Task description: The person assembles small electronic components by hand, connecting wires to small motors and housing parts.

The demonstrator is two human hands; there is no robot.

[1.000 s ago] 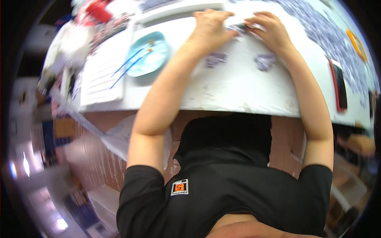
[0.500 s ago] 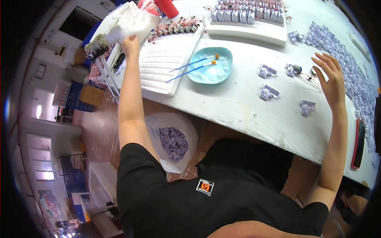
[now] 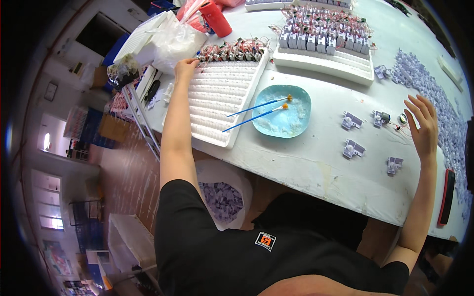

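Note:
My left hand (image 3: 185, 69) reaches to the far end of a white ridged foam tray (image 3: 212, 101). Its fingers are pinched on the leftmost small motor of a row of small motors (image 3: 232, 52) with red wires; the fingertips partly cover it. On the right, my right hand (image 3: 423, 121) hovers over the table with fingers apart and nothing in them. Near its fingertips lie a grey plastic housing with a motor in it (image 3: 381, 118) and a small round metal part (image 3: 403, 118) with thin wires. More grey housings (image 3: 353, 148) lie to the left, apart from the hand.
A blue dish (image 3: 281, 129) of whitish paste holds two brushes (image 3: 254, 117). Behind stand a foam tray (image 3: 326, 65) of filled housings and a red cylinder (image 3: 216, 19). Grey parts (image 3: 434, 91) are heaped at right, beside a red-black phone-like object (image 3: 446, 197). A bag (image 3: 242, 185) sits below the table edge.
The view has shifted, so the table appears lower and further right. My left hand has moved from beside the plastic bag to the end of the motor row. My right hand stays spread.

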